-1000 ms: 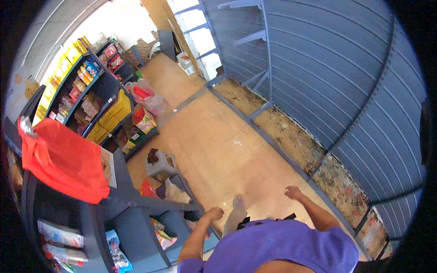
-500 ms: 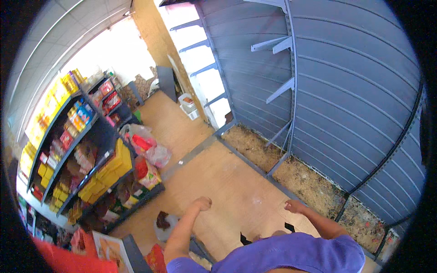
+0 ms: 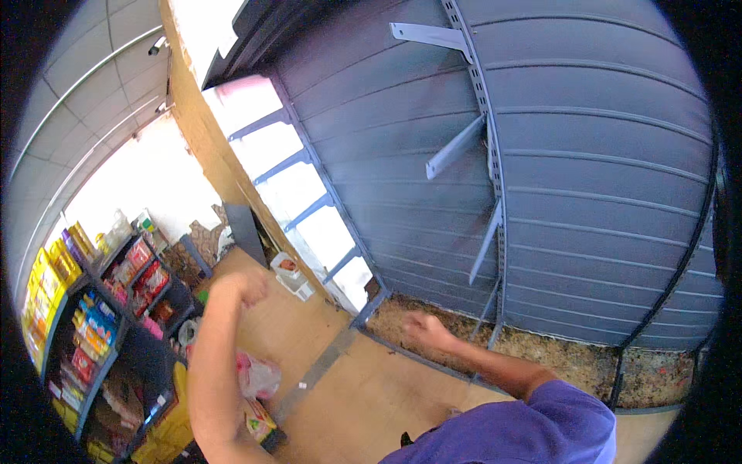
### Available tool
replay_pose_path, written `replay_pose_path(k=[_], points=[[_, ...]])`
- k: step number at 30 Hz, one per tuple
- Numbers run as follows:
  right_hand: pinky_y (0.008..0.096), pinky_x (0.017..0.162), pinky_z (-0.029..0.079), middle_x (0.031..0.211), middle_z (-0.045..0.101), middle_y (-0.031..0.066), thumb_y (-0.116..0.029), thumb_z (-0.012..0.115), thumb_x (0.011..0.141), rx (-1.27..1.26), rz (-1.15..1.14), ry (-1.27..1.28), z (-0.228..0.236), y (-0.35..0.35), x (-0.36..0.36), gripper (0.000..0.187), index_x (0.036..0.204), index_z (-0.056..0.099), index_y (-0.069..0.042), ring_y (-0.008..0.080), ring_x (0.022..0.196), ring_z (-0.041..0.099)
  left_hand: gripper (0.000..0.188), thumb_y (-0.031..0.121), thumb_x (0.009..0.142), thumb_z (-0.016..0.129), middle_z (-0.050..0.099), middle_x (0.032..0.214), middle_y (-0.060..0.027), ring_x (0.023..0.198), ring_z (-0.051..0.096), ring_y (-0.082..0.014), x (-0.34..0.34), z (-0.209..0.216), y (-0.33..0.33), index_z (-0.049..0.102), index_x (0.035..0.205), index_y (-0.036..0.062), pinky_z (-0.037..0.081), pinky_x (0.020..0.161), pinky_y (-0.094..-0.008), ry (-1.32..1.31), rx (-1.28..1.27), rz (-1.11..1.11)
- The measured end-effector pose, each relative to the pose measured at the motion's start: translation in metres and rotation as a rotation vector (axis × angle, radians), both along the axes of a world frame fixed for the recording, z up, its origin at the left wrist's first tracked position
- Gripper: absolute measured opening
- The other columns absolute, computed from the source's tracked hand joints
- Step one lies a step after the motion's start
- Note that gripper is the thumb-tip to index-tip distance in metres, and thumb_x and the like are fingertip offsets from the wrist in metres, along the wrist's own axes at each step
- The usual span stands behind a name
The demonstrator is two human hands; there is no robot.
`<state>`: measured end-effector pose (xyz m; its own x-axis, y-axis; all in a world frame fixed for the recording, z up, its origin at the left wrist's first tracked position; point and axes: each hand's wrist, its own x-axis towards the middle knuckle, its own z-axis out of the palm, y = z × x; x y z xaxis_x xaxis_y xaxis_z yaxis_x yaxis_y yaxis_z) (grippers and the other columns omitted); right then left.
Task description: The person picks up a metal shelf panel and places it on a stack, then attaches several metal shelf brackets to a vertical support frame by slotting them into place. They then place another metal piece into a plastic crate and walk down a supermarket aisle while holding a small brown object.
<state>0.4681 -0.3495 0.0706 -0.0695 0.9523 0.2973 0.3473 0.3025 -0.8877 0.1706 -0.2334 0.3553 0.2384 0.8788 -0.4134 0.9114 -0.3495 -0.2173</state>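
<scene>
My left hand (image 3: 249, 288) is raised in front of the stocked shelves, above the wood-look floor. Motion smears it; its fingers look curled, and no object shows in it. My right hand (image 3: 423, 329) is out over the dirty strip at the foot of the grey panel wall (image 3: 587, 147), blurred too, with nothing visible in it. Nearest to the right hand is a slotted upright post (image 3: 498, 178) fixed to that wall. From the post stick out an upper bracket (image 3: 429, 35), a middle bracket (image 3: 457, 147) and a lower bracket (image 3: 485, 243), with no shelf boards on them.
Shelves (image 3: 108, 340) full of bottles and packets stand on the left. Plastic bags (image 3: 259, 377) lie on the floor beside them. A white container (image 3: 292, 277) sits by the yellowish pillar (image 3: 232, 162). Along the wall runs a low base rail (image 3: 417, 359) beside the grimy strip (image 3: 556, 354).
My view has swung up and toward the wall brackets. Both hands have risen forward in the picture, the right one now nearer the bare post. Nothing has visibly been taken hold of.
</scene>
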Motion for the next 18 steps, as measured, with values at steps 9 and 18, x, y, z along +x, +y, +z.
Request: replay_pose_path(k=[9, 18], points=[[0.025, 0.057, 0.043, 0.081, 0.054, 0.0122, -0.007, 0.041, 0.075, 0.401, -0.112, 0.411, 0.164, 0.156, -0.028, 0.039, 0.11, 0.03, 0.005, 0.0138, 0.066, 0.053, 0.018, 0.004, 0.063, 0.044, 0.055, 0.063, -0.0166, 0.059, 0.054, -0.0215, 0.088, 0.17, 0.065, 0.057, 0.073, -0.0022, 0.044, 0.055, -0.0288, -0.327, 0.687, -0.286], [0.0319, 0.064, 0.042, 0.08, 0.054, 0.0135, -0.017, 0.043, 0.079, -0.035, 0.106, -0.441, 0.003, 0.12, 0.011, 0.028, 0.104, 0.045, -0.003, 0.0246, 0.074, 0.053, 0.02, 0.006, 0.067, 0.043, 0.055, 0.073, -0.0155, 0.066, 0.054, -0.0274, 0.211, 0.044, 0.175, 0.055, 0.083, 0.0029, 0.042, 0.059, -0.032, -0.944, 0.582, -0.935]])
